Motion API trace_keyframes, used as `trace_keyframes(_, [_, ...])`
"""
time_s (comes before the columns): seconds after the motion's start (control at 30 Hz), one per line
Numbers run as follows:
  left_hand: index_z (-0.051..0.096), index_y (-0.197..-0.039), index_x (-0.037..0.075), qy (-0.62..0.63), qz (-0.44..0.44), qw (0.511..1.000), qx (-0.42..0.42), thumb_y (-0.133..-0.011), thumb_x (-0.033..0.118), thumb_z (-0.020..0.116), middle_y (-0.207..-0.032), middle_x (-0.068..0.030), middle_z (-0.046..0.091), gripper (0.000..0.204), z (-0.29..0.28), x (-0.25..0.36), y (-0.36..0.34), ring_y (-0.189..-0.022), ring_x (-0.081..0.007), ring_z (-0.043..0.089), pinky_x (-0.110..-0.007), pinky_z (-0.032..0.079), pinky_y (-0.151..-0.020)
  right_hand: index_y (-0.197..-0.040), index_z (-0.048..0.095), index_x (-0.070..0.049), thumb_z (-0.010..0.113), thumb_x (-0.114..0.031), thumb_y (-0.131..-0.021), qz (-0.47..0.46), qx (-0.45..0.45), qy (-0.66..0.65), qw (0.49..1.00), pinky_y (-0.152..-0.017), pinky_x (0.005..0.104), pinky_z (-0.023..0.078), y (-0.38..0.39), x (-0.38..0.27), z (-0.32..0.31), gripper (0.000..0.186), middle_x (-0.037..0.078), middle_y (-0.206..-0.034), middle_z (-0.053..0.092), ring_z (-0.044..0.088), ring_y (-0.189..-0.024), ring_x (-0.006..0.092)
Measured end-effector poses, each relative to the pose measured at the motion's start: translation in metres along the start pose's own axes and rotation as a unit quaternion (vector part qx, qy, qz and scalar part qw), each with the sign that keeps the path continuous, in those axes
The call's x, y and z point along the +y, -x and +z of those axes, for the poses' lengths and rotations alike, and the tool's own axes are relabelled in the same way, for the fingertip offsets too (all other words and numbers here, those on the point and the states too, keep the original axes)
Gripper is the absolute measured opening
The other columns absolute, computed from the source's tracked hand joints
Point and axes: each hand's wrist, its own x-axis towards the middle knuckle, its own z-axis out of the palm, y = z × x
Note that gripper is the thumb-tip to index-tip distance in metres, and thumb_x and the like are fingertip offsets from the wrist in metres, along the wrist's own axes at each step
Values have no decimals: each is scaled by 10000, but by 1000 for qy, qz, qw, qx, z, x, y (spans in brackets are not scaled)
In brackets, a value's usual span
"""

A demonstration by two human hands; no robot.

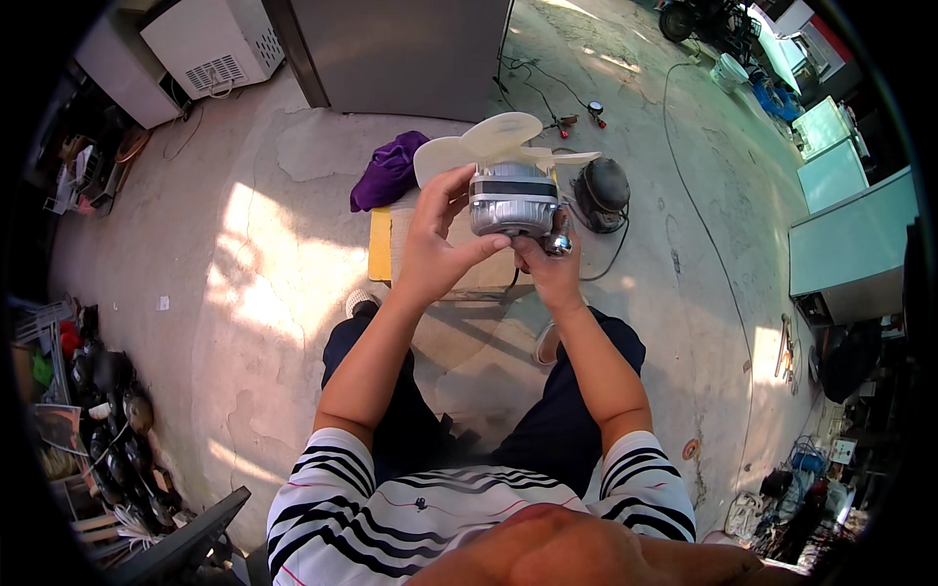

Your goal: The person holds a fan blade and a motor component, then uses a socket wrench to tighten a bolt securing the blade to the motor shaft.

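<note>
A silver fan motor [513, 200] with a dark band round its middle is held up in front of me, above a low table [380, 246] with a yellow edge. Cream fan blades [498, 137] are on its far side. My left hand [442, 234] grips the motor from the left, thumb along its near underside. Close against the motor's right side, my right hand [553, 276] is closed round a shiny chrome tool [558, 237] with a rounded end. The rest of that tool is hidden by the fingers and motor.
A purple cloth [389, 172] lies at the table's far left. Right of the table stands a black compressor [603, 186] with a cord. Beyond are a gauge [595, 107] with cables and a grey cabinet [405, 54]. Piled parts [112, 391] lie at the left.
</note>
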Motion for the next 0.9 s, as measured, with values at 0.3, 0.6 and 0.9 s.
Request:
trace_keyframes(0.3, [310, -1487, 31, 69, -140, 988, -16, -771, 140, 842, -1386, -158, 481, 898, -6, -8, 3, -1275, -245, 496, -381, 427, -1048, -1037, 612, -47, 754, -230, -883, 33, 4, -11, 999, -501, 199, 380, -1, 15, 10, 278, -17, -784, 608, 511, -592, 56])
trace_keyframes(0.6, [309, -1425, 2, 195, -215, 956, 47, -744, 134, 855, -1307, -127, 508, 883, 0, -10, 8, -1214, -220, 521, -348, 435, -1028, -987, 582, -74, 690, -350, -934, 88, 9, 5, 996, -473, 182, 313, 6, 25, 15, 302, -13, -706, 555, 485, -571, 48])
trace_keyframes(0.9, [373, -1381, 9, -36, -90, 994, 49, -727, 123, 842, -1265, -142, 530, 812, -1, -15, 18, -1165, -208, 550, -338, 460, -987, -1042, 576, -4, 621, -153, -908, 13, -6, 356, 934, -594, 280, 434, 39, 27, -17, 205, 25, -851, 564, 526, -701, 84])
